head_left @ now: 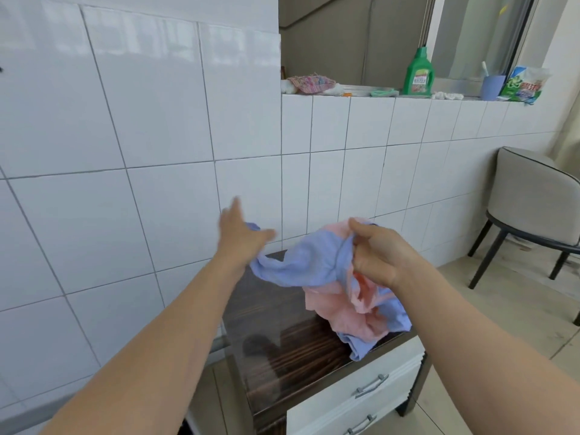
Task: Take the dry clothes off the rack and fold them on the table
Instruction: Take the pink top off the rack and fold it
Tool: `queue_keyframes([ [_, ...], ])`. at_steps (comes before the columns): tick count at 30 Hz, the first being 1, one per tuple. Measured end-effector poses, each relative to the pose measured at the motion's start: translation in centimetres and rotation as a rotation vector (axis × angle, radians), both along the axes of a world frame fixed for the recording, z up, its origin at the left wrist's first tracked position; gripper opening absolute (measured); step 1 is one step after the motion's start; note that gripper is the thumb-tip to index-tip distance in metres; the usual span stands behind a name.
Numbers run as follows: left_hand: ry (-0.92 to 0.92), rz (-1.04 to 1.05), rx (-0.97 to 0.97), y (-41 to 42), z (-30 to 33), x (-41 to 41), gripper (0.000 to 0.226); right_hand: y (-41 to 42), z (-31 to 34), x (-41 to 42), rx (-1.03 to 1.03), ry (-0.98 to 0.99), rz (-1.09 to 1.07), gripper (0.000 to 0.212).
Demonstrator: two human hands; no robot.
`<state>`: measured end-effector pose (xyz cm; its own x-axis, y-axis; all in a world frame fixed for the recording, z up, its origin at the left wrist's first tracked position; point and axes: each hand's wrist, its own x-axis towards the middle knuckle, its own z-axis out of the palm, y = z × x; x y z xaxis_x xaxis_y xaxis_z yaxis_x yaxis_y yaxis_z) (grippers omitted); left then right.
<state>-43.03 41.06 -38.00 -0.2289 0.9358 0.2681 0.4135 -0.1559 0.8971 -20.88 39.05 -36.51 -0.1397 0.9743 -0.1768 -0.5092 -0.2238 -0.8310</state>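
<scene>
A soft blue and pink garment [317,265], crumpled and thin, stretches across the centre of the frame, its long axis running roughly left to right between the two hands and sagging at the lower right onto the desk [282,340]. The left hand [240,235], blurred, has its fingers mostly extended with the thumb spread; the blue edge lies at its palm, though whether it actually pinches the cloth I cannot tell. The right hand [376,252] is curled, pinching a bunched blue fold between thumb and fingers. The desk top is dark, glossy wood grain, with white drawers [354,400] and metal handles below. Glossy white square tiles [125,136] fill the left and centre. At upper right a green detergent bottle [419,73] stands on a tiled ledge [408,98].
</scene>
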Motion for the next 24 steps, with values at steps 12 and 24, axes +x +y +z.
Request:
queue_keyframes([
  [12,0.132,0.034,0.178,0.6,3.3,4.6,0.020,-1.5,-2.7,0.8,0.450,-1.508,0.331,0.022],
  [24,0.472,-0.286,0.193,-0.5,4.0,2.8,0.053,-0.6,3.3,1.4,0.715,-1.430,-0.037,0.035],
])
